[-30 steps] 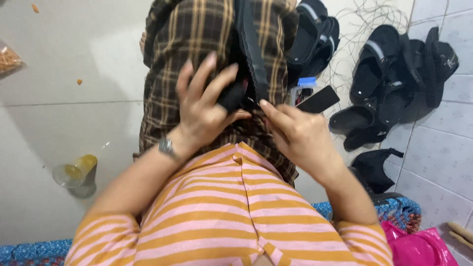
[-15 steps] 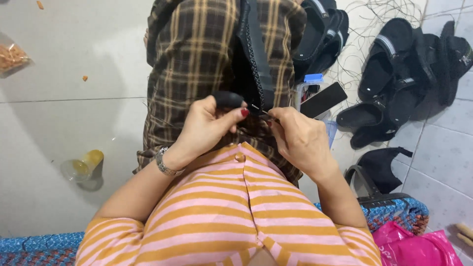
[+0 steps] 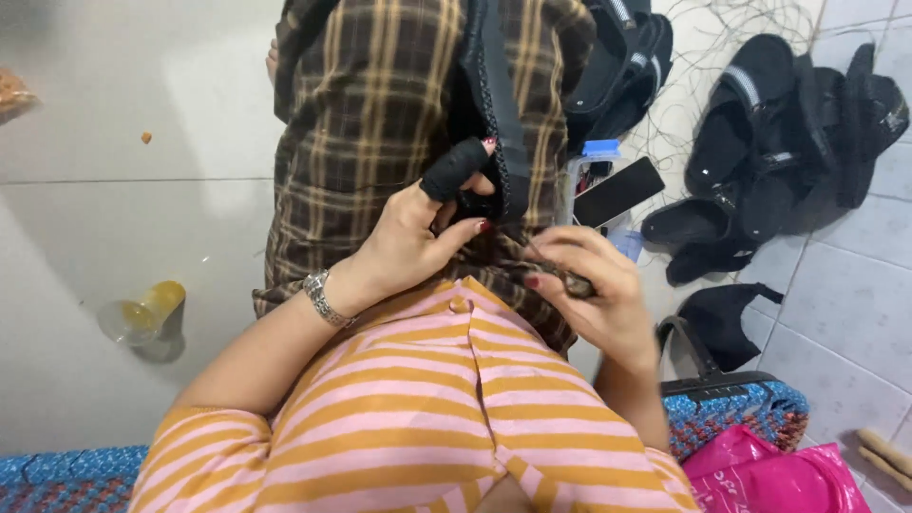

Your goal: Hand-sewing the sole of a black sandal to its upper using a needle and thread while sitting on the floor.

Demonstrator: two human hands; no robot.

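— Sandal strap (image 3: 494, 104), the black one with the braided edge, is that what the person works on? Where does it sit?

— Yes. It runs up over the lap, lying on the brown plaid cloth (image 3: 380, 123) that covers the knees. Nearest to us is the pink and orange striped shirt (image 3: 418, 399), and just past it both hands meet at the strap's lower end.

— What does the left hand (image 3: 418, 233) do?

— It wears a metal bracelet (image 3: 321, 296) at the wrist and a black sleeve over one fingertip (image 3: 454, 169). Its fingers are curled, pinching the strap's lower part between thumb and fingers.

— And the right hand (image 3: 594, 294)?

— Closed loosely, fingertips pressed together on something small and dark at the strap's end. I cannot tell what it is.

— What lies around?

— By the right elbow, a pink plastic bag (image 3: 788, 475) and a blue woven mat (image 3: 741, 408). On the tiled floor (image 3: 836, 285) to the right, a black phone (image 3: 617, 190) beside a small clear box with a blue lid (image 3: 597, 152), then a heap of black sandals (image 3: 769, 152), with thin dark threads (image 3: 703, 57) scattered beyond. To the left, a clear cup (image 3: 142, 313) lies tipped on its side with yellow in it.
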